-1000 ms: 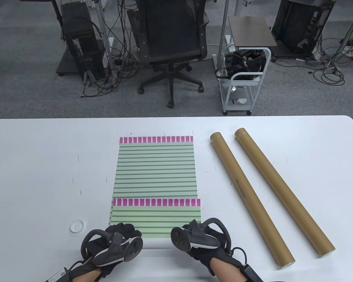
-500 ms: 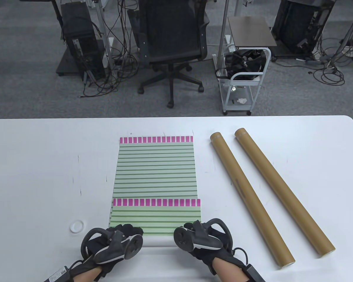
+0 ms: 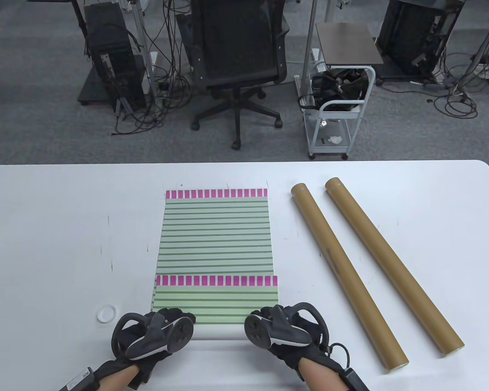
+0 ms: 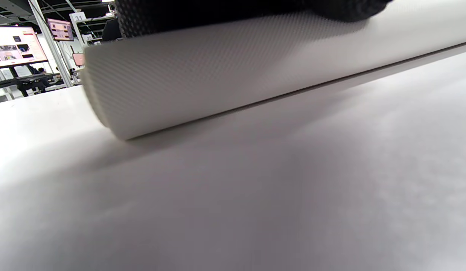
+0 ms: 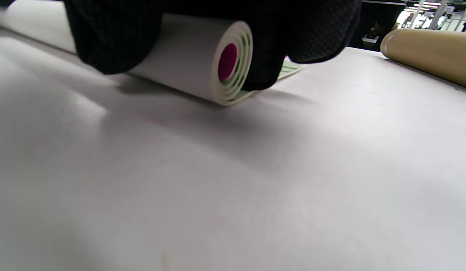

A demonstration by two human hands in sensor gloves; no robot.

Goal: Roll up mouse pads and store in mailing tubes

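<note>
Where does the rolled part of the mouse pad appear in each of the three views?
Table view: the roll lies at bottom centre, between the left hand and right hand.
Left wrist view: the roll fills the upper half, under the gloved fingers.
Right wrist view: the roll's end shows its spiral at top centre.
Shared landmark: the white table, under the roll in every view.

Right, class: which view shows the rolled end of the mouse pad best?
Right wrist view: the roll shows its spiral end with pink core. Table view shows only its white top; left wrist view only its textured side.
</note>
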